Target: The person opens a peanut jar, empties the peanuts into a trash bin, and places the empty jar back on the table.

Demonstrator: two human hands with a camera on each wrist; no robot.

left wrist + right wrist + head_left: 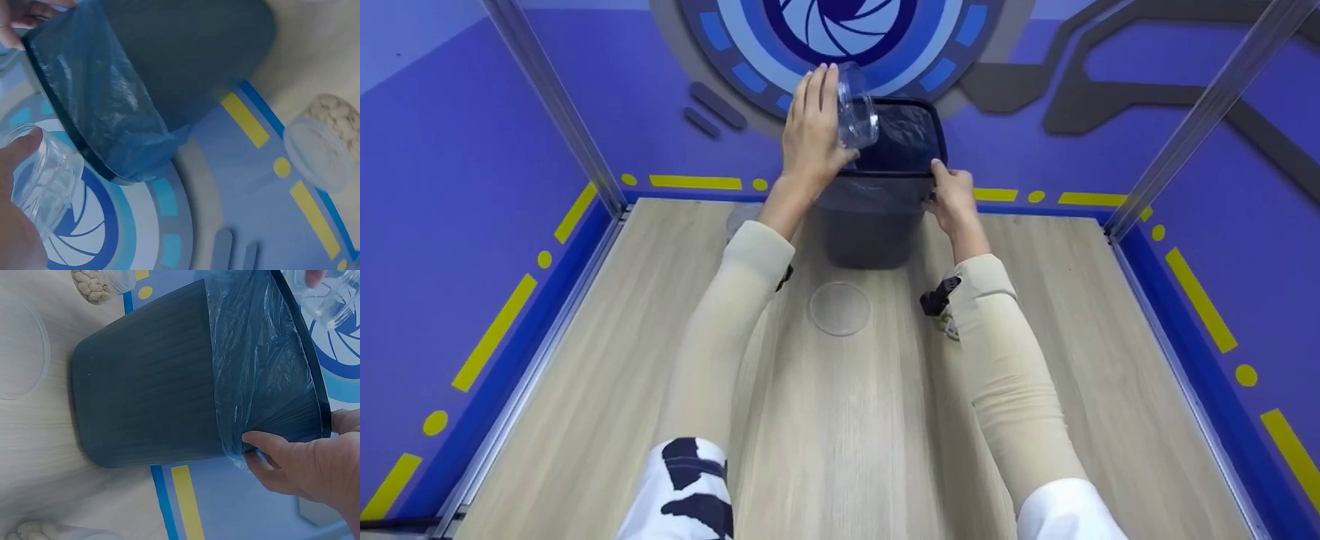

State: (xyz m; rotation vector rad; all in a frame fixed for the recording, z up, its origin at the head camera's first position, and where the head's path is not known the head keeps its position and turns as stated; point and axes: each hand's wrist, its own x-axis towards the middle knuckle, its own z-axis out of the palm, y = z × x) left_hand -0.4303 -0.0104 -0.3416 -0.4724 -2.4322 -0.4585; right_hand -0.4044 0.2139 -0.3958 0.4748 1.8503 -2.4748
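A dark waste bin (874,229) with a black rim and a thin plastic liner (259,365) folded over its edge stands at the back of the table. My left hand (812,131) holds a clear plastic jar (856,112), tilted on its side above the bin's mouth. In the left wrist view the jar (50,191) looks see-through, with no contents visible. On the bin's right, my right hand (952,191) grips the rim. Its thumb is inside the edge, and its fingers press the liner against the outer wall in the right wrist view.
A round clear lid (840,309) lies flat on the table in front of the bin. Left of the bin is a clear container of pale nuts (337,121). Another container with similar pieces (36,531) sits by the right forearm. The patterned wall (607,97) rises behind.
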